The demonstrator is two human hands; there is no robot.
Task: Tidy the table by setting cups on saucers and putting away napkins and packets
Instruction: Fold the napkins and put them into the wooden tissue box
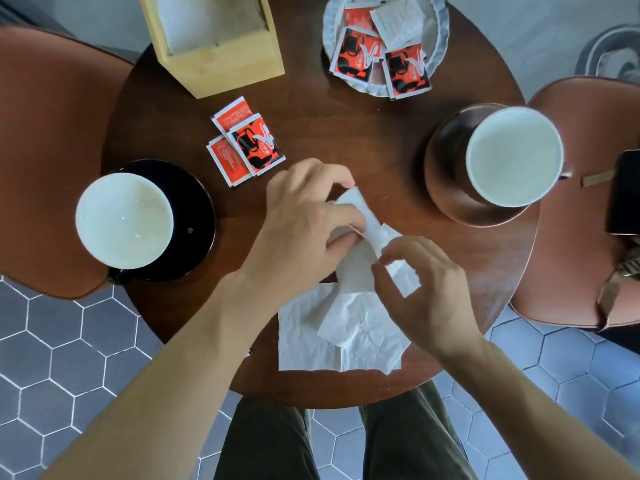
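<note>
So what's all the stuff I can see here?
table: one, dark brown, round, centre
cups: two, white inside, one left, one right
saucers: two, black at left, brown at right
loose packets: about three, red and black, between box and left cup
plate: one, pale, top right, holding more packets
box: one, pale wood, top left
napkins: a few, white, near edge; one in both hands
chairs: two, brown, either side
phone: one, dark, on right chair
left hand: grips napkin
right hand: pinches napkin

A round dark wooden table [346, 109] stands on grey hexagon-tiled floor [62, 358] between 2 brown chairs [48, 161].
</note>
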